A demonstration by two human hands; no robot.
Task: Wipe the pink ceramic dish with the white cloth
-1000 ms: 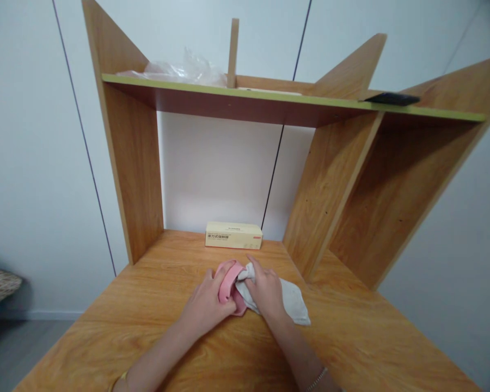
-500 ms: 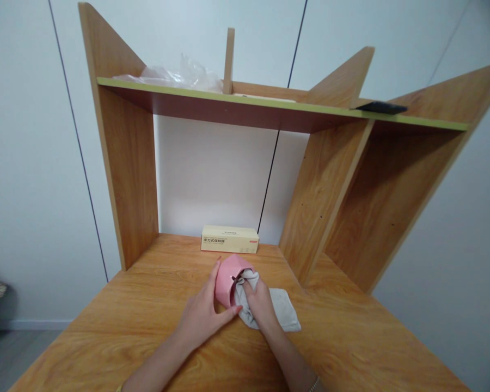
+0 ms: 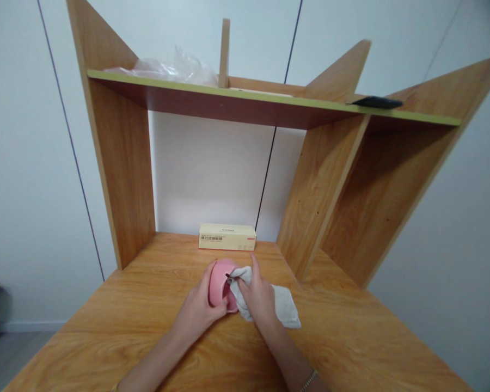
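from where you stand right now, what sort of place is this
Probably a desk in a home or dorm room, though I can't tell which. A wood-grain desktop, a green-edged shelf above it and an upright wooden divider suggest that.

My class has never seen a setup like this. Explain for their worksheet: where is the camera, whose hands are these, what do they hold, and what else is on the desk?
There is no machine, just a person whose head-worn camera looks forward and down. Their bare left hand grips a pink container, its opening turned rightward. Their right hand holds a pale grey cloth at that opening; part of the cloth lies on the wooden desk. A cream box sits farther back.
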